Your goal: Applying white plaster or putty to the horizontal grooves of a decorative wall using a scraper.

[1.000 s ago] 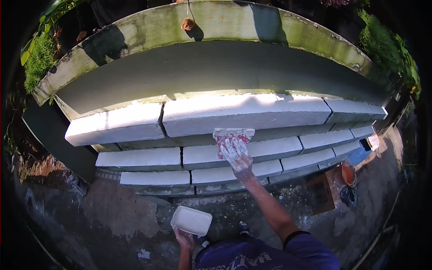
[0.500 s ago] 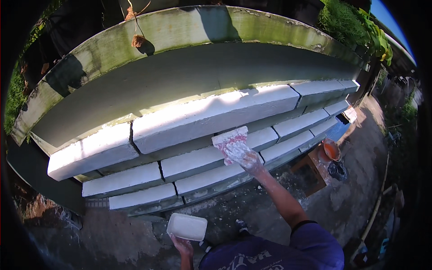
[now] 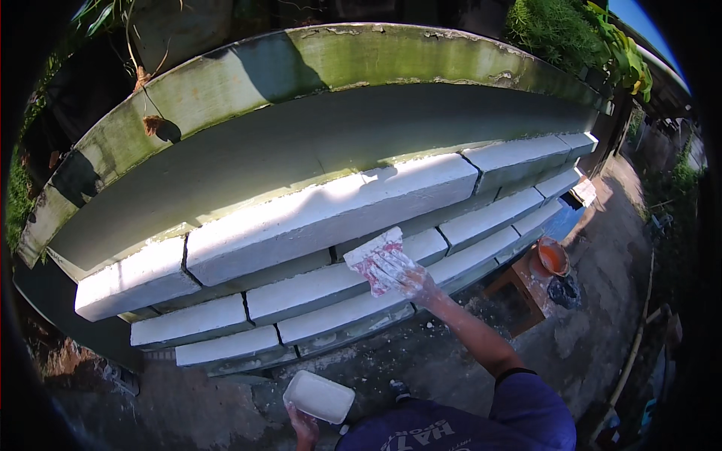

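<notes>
My right hand (image 3: 406, 274), coated in white paste, grips a pink, paste-smeared flat scraper (image 3: 376, 252). It is over the middle white-coated step (image 3: 293, 286), just below the front face of the top ledge (image 3: 331, 207); whether the blade touches is unclear. My left hand (image 3: 301, 421) holds a pale rectangular container (image 3: 320, 395) with white material in it, low in front of my body. Dark gaps divide each of the three ledges into blocks, and the lowest ledge (image 3: 338, 323) runs beneath my right forearm.
A mossy curved concrete rim (image 3: 376, 56) with hanging roots and green plants (image 3: 553, 41) is above the ledges. At the right stand an orange bucket (image 3: 554, 257), a black bag (image 3: 564, 292), a wooden frame (image 3: 535, 308) and a long pole (image 3: 632, 361) on the concrete ground (image 3: 594, 323).
The view has swung rightward and tilted. The scraper in my right hand has moved left along the steps and a little downward. My left hand still holds the container.
</notes>
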Demonstrator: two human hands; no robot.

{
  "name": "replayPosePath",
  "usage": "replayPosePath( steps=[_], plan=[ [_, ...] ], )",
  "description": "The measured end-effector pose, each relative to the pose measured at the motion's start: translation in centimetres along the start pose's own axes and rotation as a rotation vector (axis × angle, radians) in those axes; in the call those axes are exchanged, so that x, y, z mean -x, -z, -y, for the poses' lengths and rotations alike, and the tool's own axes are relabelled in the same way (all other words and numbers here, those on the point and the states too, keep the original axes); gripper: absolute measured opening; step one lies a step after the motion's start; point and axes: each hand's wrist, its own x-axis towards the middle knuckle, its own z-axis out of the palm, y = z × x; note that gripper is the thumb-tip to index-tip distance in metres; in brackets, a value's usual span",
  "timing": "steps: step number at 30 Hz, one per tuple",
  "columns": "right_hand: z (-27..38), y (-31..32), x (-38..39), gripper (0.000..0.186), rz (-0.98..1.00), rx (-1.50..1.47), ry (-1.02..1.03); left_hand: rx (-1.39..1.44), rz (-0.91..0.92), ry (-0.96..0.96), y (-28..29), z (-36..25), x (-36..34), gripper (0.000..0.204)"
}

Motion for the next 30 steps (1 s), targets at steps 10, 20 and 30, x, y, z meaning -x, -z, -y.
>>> replayPosePath(
  steps=[10, 20, 30],
  plan=[
    [-8.4, 3.6, -0.5, 0.042, -0.037, 0.128, -0.101, 0.067, -0.126, -0.02, -6.0, 5.1, 0.8, 0.057],
    [-6.8, 4.5, 3.5, 0.038, -0.036, -0.07, 0.052, 0.158, -0.099, -0.169, -10.8, 7.0, 2.5, 0.053],
    [-9.8, 1.8, 8.6, 0.04, 0.015, -0.04, -0.034, 0.202, -0.149, -0.108, -11.6, 7.3, 2.2, 0.074]
  ],
)
